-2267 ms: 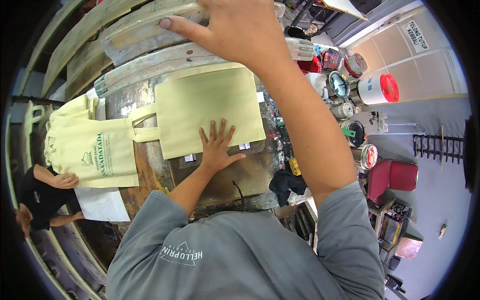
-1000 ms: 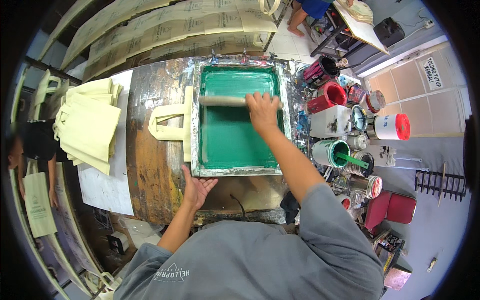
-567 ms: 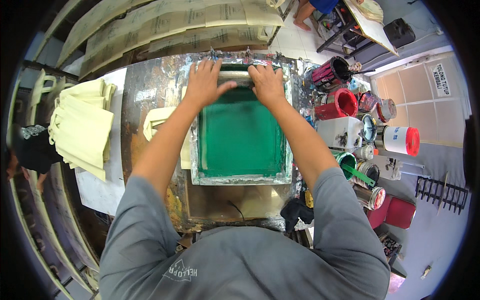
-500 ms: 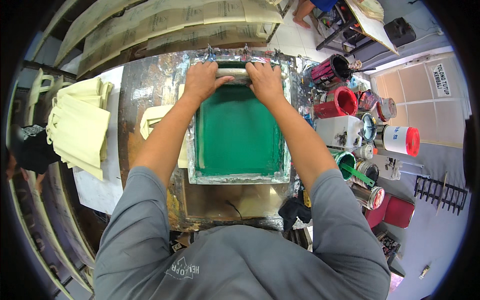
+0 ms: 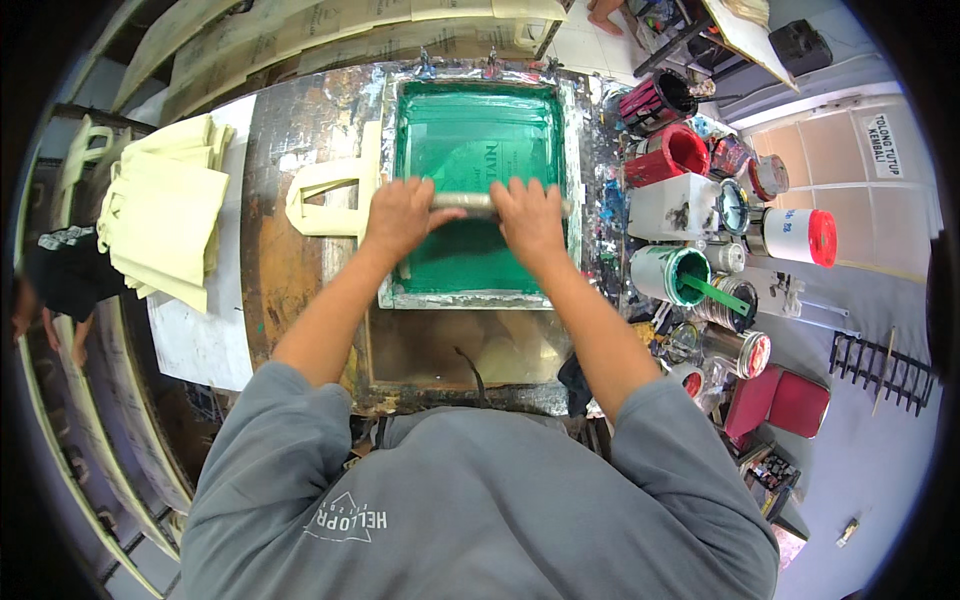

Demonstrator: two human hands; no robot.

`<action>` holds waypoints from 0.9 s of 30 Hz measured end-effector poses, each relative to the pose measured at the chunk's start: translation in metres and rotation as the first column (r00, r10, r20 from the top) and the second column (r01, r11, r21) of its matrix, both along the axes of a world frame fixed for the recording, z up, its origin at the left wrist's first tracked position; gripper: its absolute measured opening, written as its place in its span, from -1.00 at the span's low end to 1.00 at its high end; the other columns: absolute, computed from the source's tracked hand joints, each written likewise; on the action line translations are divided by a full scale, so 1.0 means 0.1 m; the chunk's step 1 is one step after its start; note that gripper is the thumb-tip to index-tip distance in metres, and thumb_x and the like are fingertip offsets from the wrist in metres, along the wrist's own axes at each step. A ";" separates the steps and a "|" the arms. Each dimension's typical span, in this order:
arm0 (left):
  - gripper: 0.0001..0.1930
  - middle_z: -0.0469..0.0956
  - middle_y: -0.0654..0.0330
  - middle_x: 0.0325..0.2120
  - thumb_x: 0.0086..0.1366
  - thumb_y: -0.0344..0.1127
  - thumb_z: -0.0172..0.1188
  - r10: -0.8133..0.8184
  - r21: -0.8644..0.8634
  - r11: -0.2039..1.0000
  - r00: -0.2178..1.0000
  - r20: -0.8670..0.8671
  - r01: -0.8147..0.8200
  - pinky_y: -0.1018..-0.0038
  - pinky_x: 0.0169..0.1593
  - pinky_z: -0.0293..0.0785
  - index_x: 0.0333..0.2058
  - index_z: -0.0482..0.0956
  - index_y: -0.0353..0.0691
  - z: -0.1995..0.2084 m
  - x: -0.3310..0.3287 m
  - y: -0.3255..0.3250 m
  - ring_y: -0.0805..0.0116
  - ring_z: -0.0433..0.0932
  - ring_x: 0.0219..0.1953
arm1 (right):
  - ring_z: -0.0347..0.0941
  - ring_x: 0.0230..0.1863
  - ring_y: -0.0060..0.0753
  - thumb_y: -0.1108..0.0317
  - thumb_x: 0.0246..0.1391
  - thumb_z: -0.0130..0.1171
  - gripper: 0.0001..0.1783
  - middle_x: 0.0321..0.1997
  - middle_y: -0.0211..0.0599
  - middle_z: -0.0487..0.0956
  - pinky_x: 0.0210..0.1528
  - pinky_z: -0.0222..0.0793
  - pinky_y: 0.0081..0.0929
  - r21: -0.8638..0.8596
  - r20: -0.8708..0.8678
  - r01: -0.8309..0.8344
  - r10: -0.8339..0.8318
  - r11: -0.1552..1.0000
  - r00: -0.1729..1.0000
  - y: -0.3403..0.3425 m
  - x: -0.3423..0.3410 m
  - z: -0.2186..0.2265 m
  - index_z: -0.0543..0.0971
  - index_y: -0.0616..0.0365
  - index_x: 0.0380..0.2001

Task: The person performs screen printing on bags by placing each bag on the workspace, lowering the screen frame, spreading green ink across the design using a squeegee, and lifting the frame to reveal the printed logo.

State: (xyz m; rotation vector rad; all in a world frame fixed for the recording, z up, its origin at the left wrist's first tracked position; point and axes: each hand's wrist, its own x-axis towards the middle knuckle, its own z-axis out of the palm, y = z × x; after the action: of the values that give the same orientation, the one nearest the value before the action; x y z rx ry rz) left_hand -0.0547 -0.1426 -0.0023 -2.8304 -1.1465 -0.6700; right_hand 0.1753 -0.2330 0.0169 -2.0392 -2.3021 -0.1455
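Observation:
My left hand (image 5: 400, 215) and my right hand (image 5: 530, 222) are closed side by side on a squeegee (image 5: 464, 201), which lies crosswise over a screen printing frame (image 5: 470, 300). Its mesh (image 5: 470, 270) is green with ink. Beyond the squeegee, lettering of a stencil shows through a thin green film; the squeegee's blade is hidden below its grip. Under the frame lies a cream cloth bag (image 5: 368, 150), with its handle (image 5: 296, 205) sticking out to the left.
Stacked cream bags (image 5: 165, 215) lie on a white board (image 5: 200, 345) at left. Along the right stand several paint pots, among them a white pail (image 5: 655, 275) with a green stick (image 5: 720, 293). Drying racks (image 5: 270, 60) line the far side. Another person (image 5: 75, 280) is at far left.
Both hands have pulled the squeegee from the frame's far end to about its middle, toward me. The far mesh now shows lettering. The whole view has tilted, so the table sits higher.

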 end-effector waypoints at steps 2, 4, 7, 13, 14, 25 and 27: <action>-0.37 0.52 0.14 -0.54 0.17 0.38 0.38 -0.009 -0.090 0.996 0.999 -0.039 0.005 0.19 -0.39 0.48 -0.45 0.51 -0.15 0.08 -0.13 -0.45 0.08 0.58 -0.47 | 0.49 -0.07 -0.20 0.25 -0.07 0.53 -0.49 -0.15 -0.38 0.53 -0.05 0.26 -0.09 -0.010 -0.033 0.008 -0.008 1.000 0.999 -0.46 -0.13 0.04 0.54 -0.13 -0.03; -0.38 0.52 0.14 -0.50 0.16 0.36 0.41 -0.016 -0.112 0.994 0.998 -0.061 0.009 0.19 -0.35 0.48 -0.42 0.51 -0.16 0.11 -0.23 -0.76 0.08 0.57 -0.44 | 0.50 -0.08 -0.22 0.33 0.04 0.37 -0.63 -0.17 -0.39 0.54 -0.07 0.26 -0.10 0.001 -0.057 0.012 -0.012 1.000 0.998 -0.84 -0.26 0.05 0.56 -0.15 -0.06; -0.38 0.54 0.11 -0.40 0.16 0.33 0.43 0.006 -0.147 0.989 0.999 -0.054 -0.014 0.17 -0.21 0.48 -0.34 0.55 -0.19 0.17 -0.30 -0.96 0.07 0.57 -0.31 | 0.48 -0.07 -0.20 0.37 0.02 0.39 -0.62 -0.16 -0.38 0.53 -0.04 0.25 -0.09 0.011 -0.087 0.010 -0.009 1.000 0.996 -0.92 -0.29 0.09 0.55 -0.13 -0.07; -0.03 0.49 0.03 0.08 0.07 0.36 0.49 0.170 -0.156 0.978 0.965 0.201 -0.140 -0.04 0.33 0.21 0.25 0.54 -0.31 0.18 -0.75 -1.35 -0.07 0.36 0.23 | 0.45 0.00 -0.16 0.25 -0.04 0.51 -0.51 -0.13 -0.31 0.51 0.05 0.24 -0.07 0.046 -0.110 0.015 -0.010 0.999 0.994 -1.08 -0.33 0.07 0.54 -0.09 -0.04; 0.04 0.48 0.11 0.05 -0.03 0.37 0.55 0.249 -0.208 0.952 0.963 0.104 -0.224 -0.05 0.27 0.21 0.32 0.53 -0.20 0.10 -0.89 -1.43 -0.03 0.35 0.21 | 0.43 0.02 -0.16 0.19 -0.03 0.53 -0.48 -0.10 -0.30 0.50 0.10 0.23 -0.06 0.091 -0.065 0.025 -0.019 0.996 0.998 -1.22 -0.35 -0.05 0.55 -0.08 0.00; -0.22 0.58 0.15 -0.21 0.12 -0.05 0.65 0.575 -0.760 0.647 0.694 0.434 -0.061 0.44 -0.05 0.42 0.30 0.61 -0.14 0.79 -1.01 -1.31 0.41 0.48 -0.17 | 0.41 -0.03 -0.08 -0.25 0.15 0.35 -0.42 -0.16 -0.21 0.49 0.13 0.18 0.00 0.263 -0.163 0.031 0.013 0.964 0.987 -1.01 -0.35 1.32 0.59 0.06 -0.13; -0.21 0.60 0.10 -0.25 0.21 -0.11 0.61 0.509 -0.629 0.777 0.624 0.593 -0.036 0.54 -0.10 0.44 0.36 0.53 -0.25 1.18 -0.86 -1.03 0.47 0.48 -0.22 | 0.43 -0.13 -0.10 -0.29 0.13 0.34 -0.41 -0.27 -0.23 0.50 0.00 0.19 -0.05 0.400 -0.123 0.034 0.017 0.916 0.992 -0.61 -0.23 1.69 0.60 0.07 -0.25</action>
State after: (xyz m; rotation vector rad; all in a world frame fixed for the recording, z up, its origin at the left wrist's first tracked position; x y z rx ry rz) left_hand -0.1412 -0.2453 0.1161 -2.6442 -2.2018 -1.8463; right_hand 0.1521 -0.2942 0.1857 -1.7951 -1.9861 -0.4408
